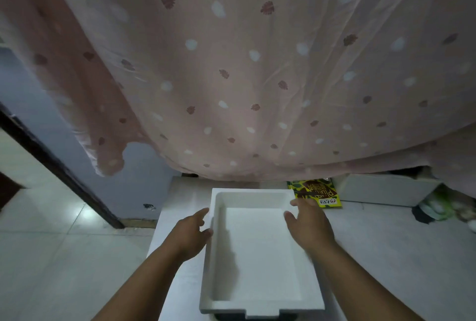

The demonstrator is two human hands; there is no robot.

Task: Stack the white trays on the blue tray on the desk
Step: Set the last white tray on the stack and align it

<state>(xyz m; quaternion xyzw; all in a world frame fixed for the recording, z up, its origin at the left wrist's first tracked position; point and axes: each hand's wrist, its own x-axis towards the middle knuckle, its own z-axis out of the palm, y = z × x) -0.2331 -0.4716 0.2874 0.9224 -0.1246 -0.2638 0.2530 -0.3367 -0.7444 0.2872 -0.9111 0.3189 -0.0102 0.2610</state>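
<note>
Only one thing here carries writing: a green and brown snack packet [316, 193] lying on the desk [386, 243] by the curtain. It reads "Plum", upside down from here; the smaller print beside it is too blurred.

There is a single view, from a wide-angle camera worn on the person's head. It faces forward and down over the near end of the bench [386, 243], close enough that both forearms enter from the bottom edge. The white tray [257, 256] lies low in the centre, cut slightly by the lower border. A hanging pink curtain [231, 63] fills the upper half, curved by the lens. Tiled floor [51, 243] shows at left.
</note>
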